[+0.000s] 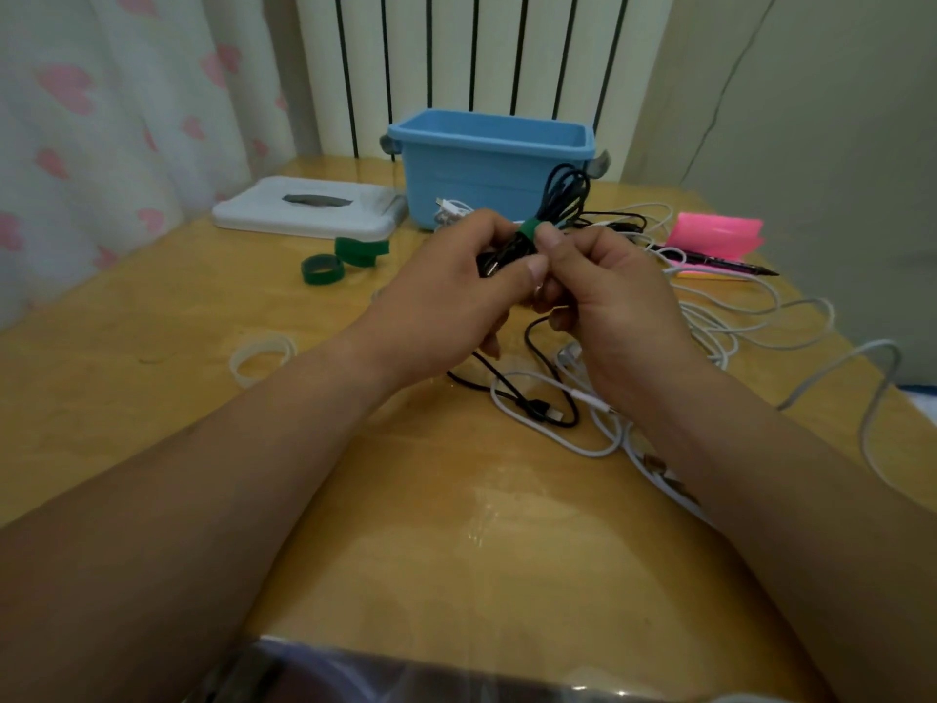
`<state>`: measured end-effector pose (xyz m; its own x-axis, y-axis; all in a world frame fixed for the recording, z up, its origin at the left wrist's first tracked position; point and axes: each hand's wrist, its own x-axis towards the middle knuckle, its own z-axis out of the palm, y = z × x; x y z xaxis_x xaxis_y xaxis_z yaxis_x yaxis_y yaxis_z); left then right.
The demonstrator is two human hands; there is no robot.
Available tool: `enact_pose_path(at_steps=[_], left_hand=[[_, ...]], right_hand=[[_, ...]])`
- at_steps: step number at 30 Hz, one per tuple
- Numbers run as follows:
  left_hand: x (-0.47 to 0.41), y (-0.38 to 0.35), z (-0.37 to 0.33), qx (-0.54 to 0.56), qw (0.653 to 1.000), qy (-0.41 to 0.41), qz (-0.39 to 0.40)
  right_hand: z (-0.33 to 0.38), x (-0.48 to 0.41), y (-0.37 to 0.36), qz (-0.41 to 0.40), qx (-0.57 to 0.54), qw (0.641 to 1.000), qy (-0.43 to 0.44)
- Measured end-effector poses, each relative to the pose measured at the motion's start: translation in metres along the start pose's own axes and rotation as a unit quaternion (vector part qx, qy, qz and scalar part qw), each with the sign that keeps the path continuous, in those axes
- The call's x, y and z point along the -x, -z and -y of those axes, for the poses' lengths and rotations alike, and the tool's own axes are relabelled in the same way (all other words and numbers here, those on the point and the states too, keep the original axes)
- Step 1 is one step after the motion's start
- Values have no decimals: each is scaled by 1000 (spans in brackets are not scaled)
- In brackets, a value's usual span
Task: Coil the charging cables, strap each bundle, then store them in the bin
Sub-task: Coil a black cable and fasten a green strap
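Above the middle of the wooden table both my hands hold a coiled black cable bundle [565,195]. A green strap [530,230] is wrapped around its middle. My left hand [451,291] grips the bundle's lower part. My right hand [608,301] pinches the strap with thumb and forefinger. The bundle's loops stick up in front of the blue bin [487,164], which stands open at the back of the table. Loose white cables [710,327] and a black cable [537,403] lie tangled on the table under and right of my hands.
Two more green straps [345,258] lie left of the bin, and the bin's white lid [304,213] rests behind them. A pale strap ring [261,357] lies at the left. A pink sticky-note holder [715,235] and a dark pen [720,263] sit at the right.
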<state>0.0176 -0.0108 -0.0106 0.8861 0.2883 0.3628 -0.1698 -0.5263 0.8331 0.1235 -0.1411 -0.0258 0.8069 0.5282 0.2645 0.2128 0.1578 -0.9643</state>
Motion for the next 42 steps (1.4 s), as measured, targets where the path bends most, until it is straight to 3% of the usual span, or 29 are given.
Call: enact_pose_path(at_steps=[4, 9, 11, 13, 15, 18, 22, 24, 26, 28, 31, 35, 36, 38, 42], left_hand=[[1, -2, -5, 53, 998, 10, -14], [1, -7, -14, 302, 947, 95, 48], [0, -6, -13, 299, 943, 120, 84], [1, -8, -12, 223, 961, 133, 95], [0, -9, -12, 118, 985, 121, 45], [-7, 4, -7, 23, 990, 77, -118], [-19, 35, 11, 82, 949, 93, -291], [-19, 37, 15, 86, 941, 94, -312], [-18, 36, 14, 87, 940, 86, -318], [-19, 37, 13, 84, 937, 80, -329], [-21, 42, 14, 86, 928, 73, -356], [-20, 47, 17, 94, 918, 87, -375], [-20, 46, 17, 93, 920, 88, -371], [-18, 43, 17, 84, 929, 79, -352], [-13, 35, 17, 38, 950, 50, -307]], right_hand=[[1, 1, 0, 50, -31, 998, -9], [9, 5, -1, 155, -151, 976, -25], [7, 4, 1, 172, -160, 971, -34], [4, 1, 3, 178, -150, 972, -33], [5, -1, 3, 157, -138, 978, -23], [15, -6, 5, 64, -149, 986, -35], [33, -14, 4, -11, -81, 996, -36], [38, -18, -1, -1, -16, 999, -35], [41, -24, -6, 15, 120, 992, -26], [45, -30, -13, 45, 297, 954, 1], [45, -37, -31, 111, 517, 844, 89], [22, -45, -48, 172, 693, 687, 131], [14, -46, -49, 177, 713, 666, 128], [6, -46, -49, 163, 711, 672, 129], [23, -33, -35, 115, 606, 776, 132]])
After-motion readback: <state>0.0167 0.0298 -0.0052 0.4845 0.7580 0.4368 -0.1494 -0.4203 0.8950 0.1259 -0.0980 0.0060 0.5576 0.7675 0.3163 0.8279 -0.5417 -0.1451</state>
